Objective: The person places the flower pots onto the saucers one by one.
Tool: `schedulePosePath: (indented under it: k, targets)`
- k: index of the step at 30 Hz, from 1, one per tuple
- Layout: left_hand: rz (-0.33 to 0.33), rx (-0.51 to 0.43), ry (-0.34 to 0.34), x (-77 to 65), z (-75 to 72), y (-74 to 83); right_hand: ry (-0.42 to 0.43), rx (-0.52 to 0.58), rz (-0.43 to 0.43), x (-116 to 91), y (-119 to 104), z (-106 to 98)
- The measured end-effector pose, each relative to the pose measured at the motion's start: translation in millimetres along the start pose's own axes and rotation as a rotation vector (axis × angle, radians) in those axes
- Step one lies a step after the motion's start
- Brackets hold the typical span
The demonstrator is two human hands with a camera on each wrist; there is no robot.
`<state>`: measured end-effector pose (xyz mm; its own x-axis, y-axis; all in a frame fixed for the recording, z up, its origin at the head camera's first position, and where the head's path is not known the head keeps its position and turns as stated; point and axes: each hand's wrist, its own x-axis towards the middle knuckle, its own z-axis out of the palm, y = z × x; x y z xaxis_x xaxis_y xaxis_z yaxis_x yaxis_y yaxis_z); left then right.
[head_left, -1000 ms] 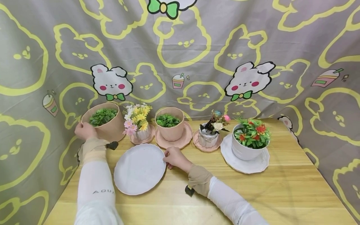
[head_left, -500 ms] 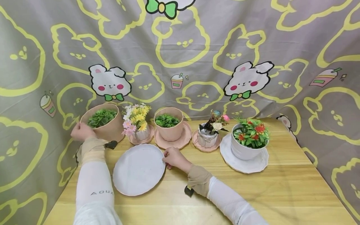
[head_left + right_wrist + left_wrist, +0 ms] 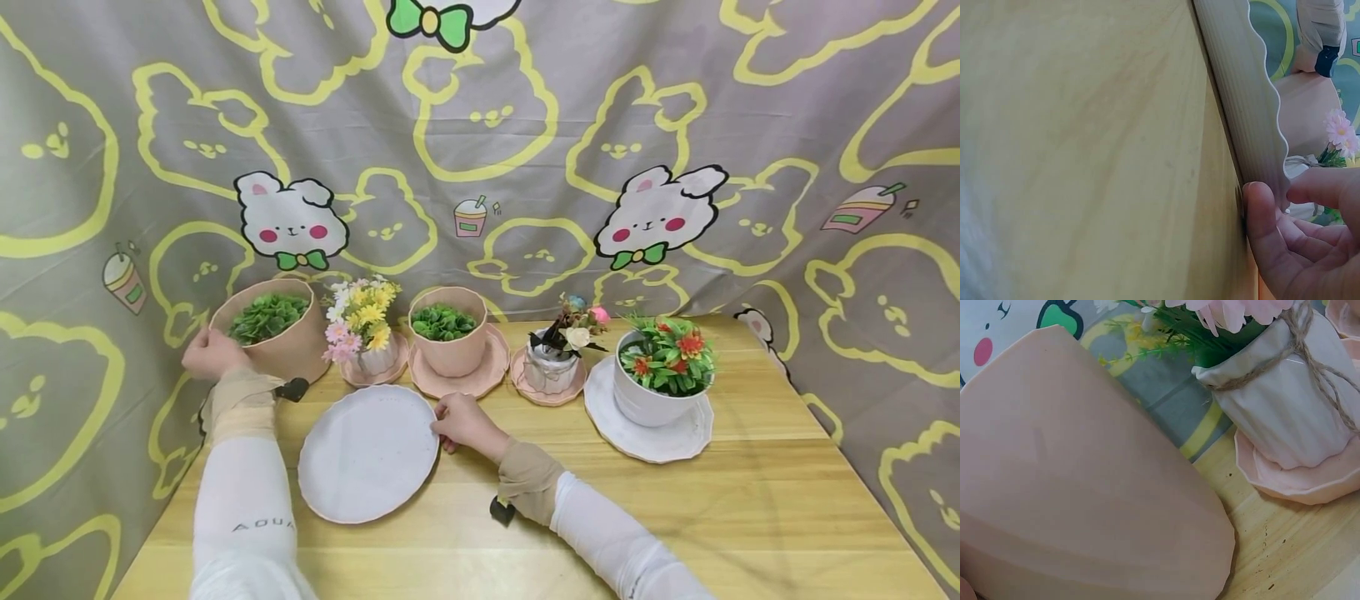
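Observation:
At the left end of the row, my left hand (image 3: 216, 352) grips the rim of a large pink flowerpot (image 3: 288, 350) with green leaves inside. That pot leans to the left; its side wall (image 3: 1085, 469) fills much of the left wrist view, where the fingers are mostly out of sight. A white, wavy-edged saucer (image 3: 367, 454) is in front of the row. My right hand (image 3: 468, 423) pinches its right edge between thumb and fingers. The right wrist view shows the saucer's ribbed side (image 3: 1241, 94) close to the tabletop, beside the thumb and fingers.
Right of the large pot stand a small pot of daisies (image 3: 377, 357), a pink pot (image 3: 448, 350), a small pot with roses (image 3: 551, 368) and a white pot with red flowers (image 3: 652, 400), each on a saucer. A patterned curtain (image 3: 525, 125) hangs behind the wooden table (image 3: 787, 500).
My left hand has shifted slightly left at the large pot's rim. The right hand keeps its hold on the white saucer. The whole head view has drifted a little.

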<state>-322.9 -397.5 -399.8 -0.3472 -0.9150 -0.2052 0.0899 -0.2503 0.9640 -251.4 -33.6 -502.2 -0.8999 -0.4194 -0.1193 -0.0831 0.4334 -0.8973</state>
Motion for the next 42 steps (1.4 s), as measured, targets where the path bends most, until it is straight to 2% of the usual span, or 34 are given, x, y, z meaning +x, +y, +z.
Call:
schedulePosePath:
  k: [11,17,23,28,35,42]
  targets:
    - [-0.051,-0.102,-0.041,1.4,-10.8,3.1,-0.006,0.011,0.004,-0.7,-0.9,-1.0]
    - [-0.066,-0.133,-0.064,-3.4,-18.0,8.2,-0.003,0.022,0.015,-0.8,-0.4,-2.4]
    - [-0.034,-0.173,-0.08,-11.0,-26.4,18.8,-0.005,0.035,0.013,0.8,1.2,-1.4]
    - [-0.045,-0.22,-0.132,-14.8,-37.1,27.4,-0.012,0.04,0.007,-0.2,1.7,-0.4]
    - [-0.042,-0.215,-0.183,-20.7,-46.3,43.3,-0.01,0.043,0.006,-1.3,2.1,-0.4]
    - [-0.089,-0.242,-0.233,-27.9,-53.2,63.9,-0.008,0.037,0.006,-1.5,1.1,-0.6]
